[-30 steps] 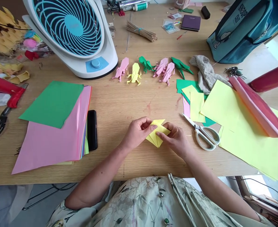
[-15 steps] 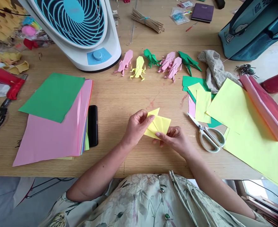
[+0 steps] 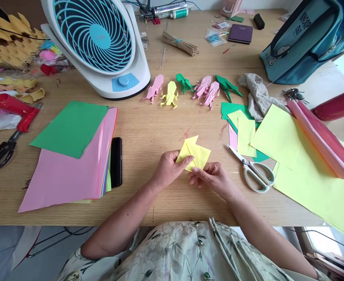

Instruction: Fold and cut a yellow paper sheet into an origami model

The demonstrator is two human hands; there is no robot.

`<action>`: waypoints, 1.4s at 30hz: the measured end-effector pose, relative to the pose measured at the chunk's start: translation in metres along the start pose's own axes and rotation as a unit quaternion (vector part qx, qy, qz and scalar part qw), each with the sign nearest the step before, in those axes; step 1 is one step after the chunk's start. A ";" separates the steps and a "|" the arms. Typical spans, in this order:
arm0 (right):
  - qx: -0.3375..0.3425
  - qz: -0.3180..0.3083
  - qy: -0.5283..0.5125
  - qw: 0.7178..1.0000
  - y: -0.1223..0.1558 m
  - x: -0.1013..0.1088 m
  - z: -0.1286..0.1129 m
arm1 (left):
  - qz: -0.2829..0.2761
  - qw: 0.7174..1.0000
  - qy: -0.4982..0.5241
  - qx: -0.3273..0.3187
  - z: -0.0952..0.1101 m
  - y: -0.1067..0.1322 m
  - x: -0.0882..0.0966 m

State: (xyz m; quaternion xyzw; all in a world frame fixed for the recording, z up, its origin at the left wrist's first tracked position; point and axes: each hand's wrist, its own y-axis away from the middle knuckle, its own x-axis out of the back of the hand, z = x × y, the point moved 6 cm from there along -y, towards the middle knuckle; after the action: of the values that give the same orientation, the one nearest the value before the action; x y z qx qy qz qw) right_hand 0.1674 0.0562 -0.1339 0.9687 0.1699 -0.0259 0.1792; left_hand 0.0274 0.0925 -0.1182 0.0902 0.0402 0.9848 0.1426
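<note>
A folded piece of yellow paper [image 3: 197, 153] with pointed flaps and crease lines is held over the table between my two hands. My left hand [image 3: 172, 166] grips its left side, thumb lying across the front near the lower middle. At the lower right edge, my right hand [image 3: 211, 177] pinches it between thumb and fingers; the fingers behind the paper are partly hidden. Beyond the hands stand folded paper frogs: a yellow one [image 3: 169, 95], a green one [image 3: 185, 82], and several pink ones [image 3: 155, 88]. A green folded figure [image 3: 227, 86] lies at the right end of that row.
White-handled scissors [image 3: 256, 173] lie right of my hands, beside yellow sheets [image 3: 312, 187] and paper scraps [image 3: 246, 134]. To the left are a stack of coloured paper [image 3: 69, 175], a black phone [image 3: 116, 162], a red hot-glue gun [image 3: 22, 113] and a fan [image 3: 125, 84]. A blue bag [image 3: 295, 58] stands back right.
The view has tilted up slightly, so the table sits lower in it. My left hand has shifted down along the yellow paper, its thumb now closer to my right thumb.
</note>
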 end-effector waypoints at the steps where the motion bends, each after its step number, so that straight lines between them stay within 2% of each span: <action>1: 0.002 -0.002 -0.002 1.000 0.000 0.000 0.000 | 0.006 1.000 -0.015 -0.006 -0.001 0.000 0.001; 10: 0.005 -0.007 0.003 1.000 0.003 -0.002 -0.005 | 0.011 0.997 -0.041 -0.057 0.007 0.000 0.014; 18: 0.028 -0.011 0.006 1.000 0.004 -0.003 0.003 | 0.028 0.995 -0.062 -0.067 0.000 0.001 0.015; 21: 0.028 -0.008 0.018 0.999 0.005 -0.002 0.005 | 0.035 0.996 -0.043 -0.064 0.003 0.000 0.019; 26: 0.032 -0.016 0.097 0.995 0.008 -0.006 0.010 | 0.008 0.998 0.039 -0.038 0.010 0.001 0.018; 32: 0.083 -0.035 0.208 0.974 0.010 -0.013 0.005 | 0.088 0.995 0.004 -0.056 0.012 0.003 0.022; 38: 0.073 -0.042 0.207 0.975 0.012 -0.015 0.001 | 0.148 0.981 -0.093 -0.083 0.015 0.005 0.028; 42: 0.052 -0.042 0.180 0.981 0.012 -0.014 0.004 | 0.156 0.980 -0.097 -0.074 0.015 0.005 0.029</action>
State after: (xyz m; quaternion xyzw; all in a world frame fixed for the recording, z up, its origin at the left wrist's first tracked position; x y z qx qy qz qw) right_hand 0.1583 0.0396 -0.1323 0.9575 0.2385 0.1326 0.0934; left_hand 0.0020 0.0970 -0.0979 0.1791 -0.0614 0.9819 -0.0029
